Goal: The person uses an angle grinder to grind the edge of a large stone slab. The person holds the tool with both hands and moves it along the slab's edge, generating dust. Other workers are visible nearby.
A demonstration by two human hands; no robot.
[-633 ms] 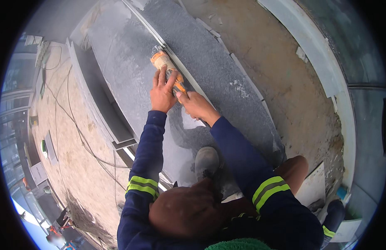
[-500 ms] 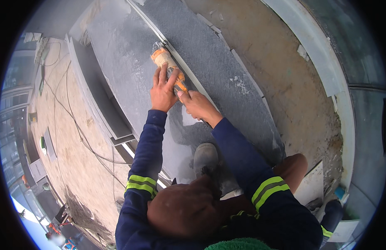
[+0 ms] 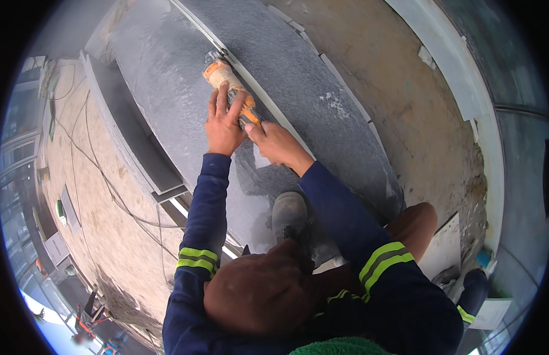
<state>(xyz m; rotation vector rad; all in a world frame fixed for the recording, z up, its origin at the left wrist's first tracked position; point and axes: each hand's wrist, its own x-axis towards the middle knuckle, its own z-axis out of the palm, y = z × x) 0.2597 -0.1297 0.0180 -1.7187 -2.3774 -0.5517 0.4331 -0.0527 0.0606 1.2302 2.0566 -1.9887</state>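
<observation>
Both of my hands are on an orange and black angle grinder [image 3: 222,76], its front part wrapped in pale tape. My left hand [image 3: 224,127] is closed over the body from the left, and my right hand [image 3: 279,144] grips the rear handle. The grinder's head rests against a long pale straight strip [image 3: 263,99] that lies across a large dark grey slab [image 3: 162,83]. Haze like dust hangs around the head, and the disc itself is hard to make out. My boot [image 3: 290,214] stands on the slab close to my hands.
Left of the slab runs a grey channel-shaped piece [image 3: 123,112]. Loose cables [image 3: 111,186] trail over the dusty floor [image 3: 91,219]. Broken slab offcuts [image 3: 330,68] line the right edge, beside brown ground [image 3: 428,142] and a pale curb [image 3: 452,65]. Another person [image 3: 85,322] appears far lower left.
The view has shifted slightly, moving most of the scene up and left. Against the slab, the grinder sits a little nearer to me along the strip. Both hands keep their hold.
</observation>
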